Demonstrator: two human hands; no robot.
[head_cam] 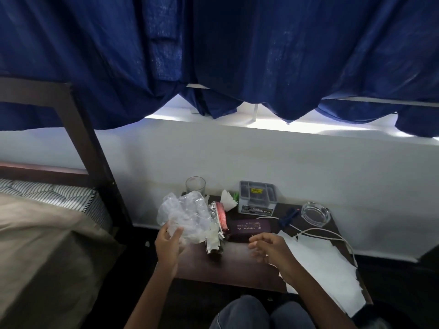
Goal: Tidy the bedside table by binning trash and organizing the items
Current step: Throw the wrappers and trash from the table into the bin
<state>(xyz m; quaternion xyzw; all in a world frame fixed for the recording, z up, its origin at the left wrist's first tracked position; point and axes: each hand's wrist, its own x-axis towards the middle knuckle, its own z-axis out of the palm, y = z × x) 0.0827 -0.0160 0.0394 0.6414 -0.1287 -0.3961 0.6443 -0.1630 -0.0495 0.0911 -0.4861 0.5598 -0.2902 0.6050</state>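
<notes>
Step judged: bagging trash | left hand point(167, 243) fingers pinch bag point(185, 217) at tabletop's point(237, 264) 10 o'clock | right hand point(268, 248) fingers loosely spread, empty, 3 o'clock of wrapper point(215, 233) | Advice: hold bag mouth wide (film sags), then feed wrapper in.

Bare forearms, bare left hand point(169, 243) and right hand point(268, 248), that's about it up top. Faded blue-grey jeans point(240, 312) on both knees at the near edge.

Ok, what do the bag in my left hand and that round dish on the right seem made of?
The bag looks like thin clear plastic film: crinkled and see-through. The round dish looks like thick clear glass, glossy-rimmed, possibly hard plastic.
</notes>
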